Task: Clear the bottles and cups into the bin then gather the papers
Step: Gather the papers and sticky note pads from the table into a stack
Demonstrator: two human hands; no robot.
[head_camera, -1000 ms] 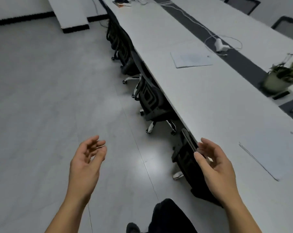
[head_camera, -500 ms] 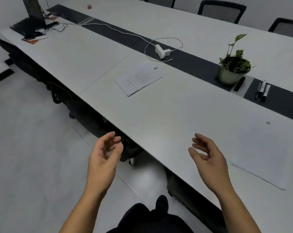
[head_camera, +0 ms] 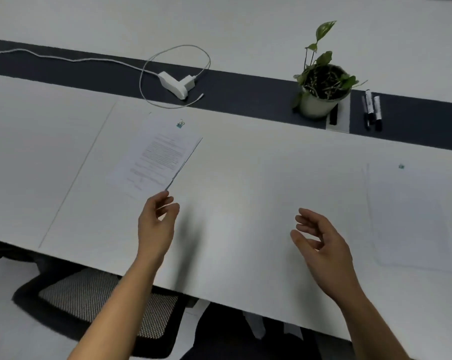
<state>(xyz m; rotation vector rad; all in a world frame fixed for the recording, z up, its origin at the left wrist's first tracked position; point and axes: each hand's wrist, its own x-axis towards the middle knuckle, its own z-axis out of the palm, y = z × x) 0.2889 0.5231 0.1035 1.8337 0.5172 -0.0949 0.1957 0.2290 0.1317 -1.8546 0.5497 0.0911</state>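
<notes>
Well, with no bottles or cups in my view, I judged the gathering step was in hand. The printed papers (head_camera: 157, 154) lay askew on the table (head_camera: 232, 178), left of centre, with one near corner pointing at me. My left hand (head_camera: 156, 224) hovered just at that corner, palm turned inward, fingers loosely curled and parted, pinching nothing; whether a fingertip touched the sheet I could not tell. The next move, I reckoned, called for working a thumb under that corner and lifting the stack whole. My right hand (head_camera: 321, 242) hung over bare table, fingers relaxed and spread, empty. A second sheet (head_camera: 411, 216) lay flat at far right.
</notes>
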